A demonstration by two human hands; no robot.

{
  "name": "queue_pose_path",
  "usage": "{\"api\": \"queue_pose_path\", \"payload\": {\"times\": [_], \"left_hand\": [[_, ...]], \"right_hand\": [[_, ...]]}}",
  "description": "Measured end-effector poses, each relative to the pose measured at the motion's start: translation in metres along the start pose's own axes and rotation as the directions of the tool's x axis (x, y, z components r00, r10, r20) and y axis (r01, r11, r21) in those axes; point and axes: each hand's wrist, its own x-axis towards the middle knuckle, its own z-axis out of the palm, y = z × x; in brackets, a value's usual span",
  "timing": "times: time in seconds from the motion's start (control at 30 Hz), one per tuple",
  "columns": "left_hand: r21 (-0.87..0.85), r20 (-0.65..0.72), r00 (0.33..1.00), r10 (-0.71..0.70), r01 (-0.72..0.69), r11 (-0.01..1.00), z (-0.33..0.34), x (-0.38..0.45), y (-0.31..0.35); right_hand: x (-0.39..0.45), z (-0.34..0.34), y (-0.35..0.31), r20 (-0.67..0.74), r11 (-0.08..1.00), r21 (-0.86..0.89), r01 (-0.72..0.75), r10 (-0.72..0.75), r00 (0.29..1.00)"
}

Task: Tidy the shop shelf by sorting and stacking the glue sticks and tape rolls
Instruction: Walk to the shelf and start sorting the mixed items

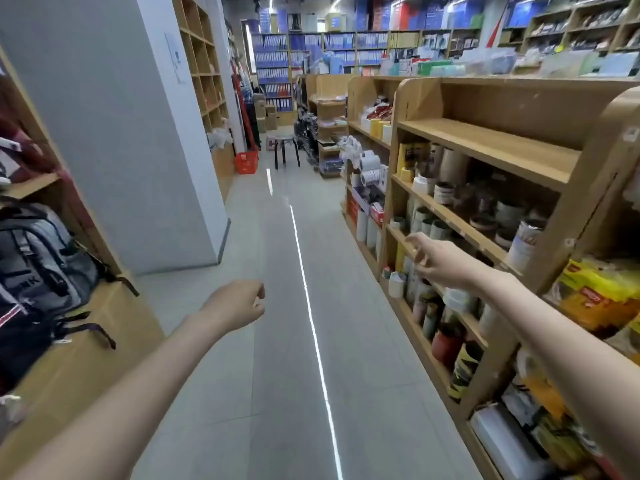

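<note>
I stand in a shop aisle. A wooden shelf unit [485, 147] on my right carries many tape rolls [445, 192] and tubes on its middle and lower boards. My right hand [438, 259] reaches toward the front edge of a middle board, fingers loosely spread, holding nothing. My left hand [239, 303] hangs over the floor in mid-aisle, its fingers curled loosely, and it too holds nothing. No glue sticks are recognisable from here.
A grey backpack [41, 265] sits on the left shelf beside a white pillar [114, 133]. Further down the aisle stand a stool [285, 147] and a red basket [246, 162]. Yellow packets [602, 296] fill the near right shelf.
</note>
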Motion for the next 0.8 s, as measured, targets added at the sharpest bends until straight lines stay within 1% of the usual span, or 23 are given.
{"api": "queue_pose_path", "payload": {"times": [0.03, 0.1, 0.13, 0.2, 0.27, 0.33, 0.4, 0.47, 0.57, 0.7, 0.8], "left_hand": [[0.0, 0.05, 0.999, -0.012, 0.012, 1.0, 0.007, 0.026, 0.001], [-0.068, 0.103, 0.995, -0.014, 0.021, 0.997, 0.017, 0.088, -0.003], [-0.104, 0.122, 0.992, -0.014, 0.027, 0.994, 0.016, 0.118, -0.005], [-0.189, 0.128, 0.992, -0.011, 0.035, 0.981, 0.008, 0.173, -0.011], [-0.29, 0.139, 0.99, -0.026, 0.065, 0.955, -0.003, 0.219, -0.026], [-0.374, 0.164, 0.985, -0.05, 0.109, 0.921, -0.008, 0.27, -0.05], [-0.414, 0.18, 0.98, -0.08, 0.149, 0.898, -0.008, 0.314, -0.075], [-0.382, 0.18, 0.979, -0.093, 0.157, 0.911, -0.007, 0.368, -0.101], [-0.319, 0.122, 0.988, -0.099, 0.133, 0.939, -0.013, 0.459, -0.141], [-0.355, 0.095, 0.988, -0.12, 0.146, 0.924, -0.044, 0.597, -0.192], [-0.374, 0.102, 0.989, -0.104, 0.135, 0.918, -0.061, 0.698, -0.218]], "right_hand": [[0.031, 0.006, 0.007, -0.012, 0.998, 0.063, -0.02, 0.021, 1.0], [0.101, 0.015, 0.019, -0.023, 0.984, 0.159, -0.084, 0.089, 0.996], [0.136, 0.019, 0.02, 0.014, 0.974, 0.191, -0.121, 0.121, 0.993], [0.21, 0.029, 0.021, 0.08, 0.932, 0.313, -0.185, 0.169, 0.982], [0.274, 0.039, 0.015, 0.166, 0.866, 0.451, -0.214, 0.154, 0.974], [0.337, 0.047, 0.008, 0.247, 0.775, 0.584, -0.242, 0.114, 0.962], [0.388, 0.057, 0.004, 0.283, 0.709, 0.656, -0.26, 0.089, 0.955], [0.449, 0.068, 0.003, 0.279, 0.706, 0.659, -0.257, 0.088, 0.956], [0.547, 0.077, 0.003, 0.22, 0.778, 0.593, -0.207, 0.091, 0.971], [0.676, 0.058, 0.001, 0.108, 0.894, 0.428, -0.137, 0.1, 0.989], [0.766, 0.037, 0.005, 0.066, 0.905, 0.403, -0.133, 0.116, 0.991]]}}
